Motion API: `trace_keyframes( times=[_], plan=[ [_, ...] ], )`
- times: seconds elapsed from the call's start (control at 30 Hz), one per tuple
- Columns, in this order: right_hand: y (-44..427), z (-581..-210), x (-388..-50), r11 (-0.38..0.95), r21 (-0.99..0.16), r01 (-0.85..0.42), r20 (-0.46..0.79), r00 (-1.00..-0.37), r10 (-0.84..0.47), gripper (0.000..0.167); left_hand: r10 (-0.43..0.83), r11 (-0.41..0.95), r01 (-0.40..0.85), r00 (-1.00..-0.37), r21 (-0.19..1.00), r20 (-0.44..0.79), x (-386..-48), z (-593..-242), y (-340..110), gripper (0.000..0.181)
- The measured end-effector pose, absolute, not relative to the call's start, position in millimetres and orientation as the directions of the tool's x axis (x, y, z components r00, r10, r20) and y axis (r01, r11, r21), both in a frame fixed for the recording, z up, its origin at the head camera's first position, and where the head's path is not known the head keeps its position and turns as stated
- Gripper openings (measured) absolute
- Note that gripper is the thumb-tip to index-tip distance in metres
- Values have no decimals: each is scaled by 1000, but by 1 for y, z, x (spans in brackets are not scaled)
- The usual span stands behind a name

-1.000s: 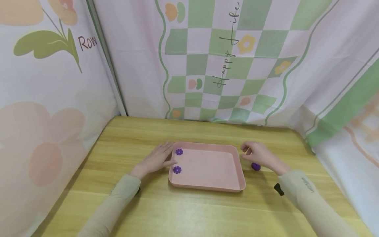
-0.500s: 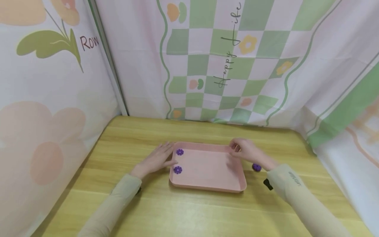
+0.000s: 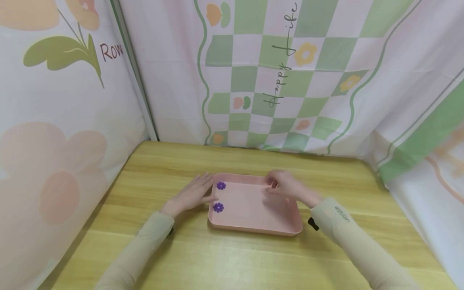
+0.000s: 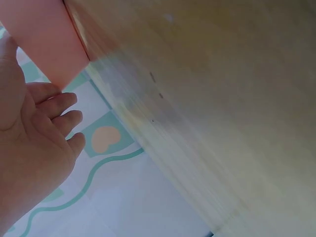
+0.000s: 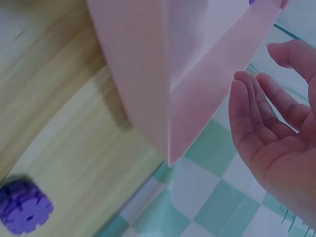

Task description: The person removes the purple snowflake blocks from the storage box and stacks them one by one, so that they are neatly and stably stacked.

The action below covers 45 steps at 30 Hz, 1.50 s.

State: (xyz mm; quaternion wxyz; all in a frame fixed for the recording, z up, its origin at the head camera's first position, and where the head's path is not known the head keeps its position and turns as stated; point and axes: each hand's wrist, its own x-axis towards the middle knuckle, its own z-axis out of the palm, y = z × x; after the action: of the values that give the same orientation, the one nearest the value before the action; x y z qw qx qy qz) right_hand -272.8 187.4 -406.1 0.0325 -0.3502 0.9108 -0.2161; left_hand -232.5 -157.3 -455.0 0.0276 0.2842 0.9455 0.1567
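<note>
A shallow pink tray (image 3: 250,229) lies on the wooden table in the head view. Two purple flower-shaped pieces (image 3: 218,207) lie in it along its left side. My left hand (image 3: 193,191) rests against the tray's left wall, fingers straight and thumb over the rim. My right hand (image 3: 286,186) hovers over the tray's back right part, fingers loosely curved, with a gap between thumb and fingers. In the right wrist view nothing shows between its fingertips. A small stack of purple flower pieces (image 5: 24,206) stands on the table right of the tray, hidden in the head view by the right arm.
The wooden table (image 3: 174,257) extends around the tray. Patterned curtains (image 3: 174,80) hang behind the table and at both its sides. A black strap end (image 3: 313,224) juts out below the right sleeve.
My right hand has moved left from beside the purple stack to above the tray, and its arm now covers the stack. The left hand stays at the tray's side.
</note>
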Motion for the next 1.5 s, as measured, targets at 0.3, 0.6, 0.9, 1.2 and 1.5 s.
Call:
trace_keyframes(
  times=[0.3, 0.6, 0.9, 1.2, 1.5],
  plan=[
    [166, -409, -270, 606, -429, -669, 90, -700, -709, 20, 558, 793, 536, -830, 290, 8, -232, -452, -158, 83],
    [149, -413, -265, 571, -454, -684, 64, -664, -745, 18, 591, 769, 571, -806, 286, 19, -233, -451, -162, 83],
    [134, -415, -264, 558, -500, -663, 6, -646, -763, 18, 623, 741, 609, -781, 284, 49, -230, -449, -164, 82],
    [115, -419, -264, 537, -515, -668, -18, -619, -786, 17, 617, 751, 600, -786, 274, 30, -228, -448, -166, 80],
    [98, -418, -258, 519, -544, -660, -40, -597, -801, 15, 620, 749, 606, -783, 267, 36, -227, -449, -168, 80]
  ],
)
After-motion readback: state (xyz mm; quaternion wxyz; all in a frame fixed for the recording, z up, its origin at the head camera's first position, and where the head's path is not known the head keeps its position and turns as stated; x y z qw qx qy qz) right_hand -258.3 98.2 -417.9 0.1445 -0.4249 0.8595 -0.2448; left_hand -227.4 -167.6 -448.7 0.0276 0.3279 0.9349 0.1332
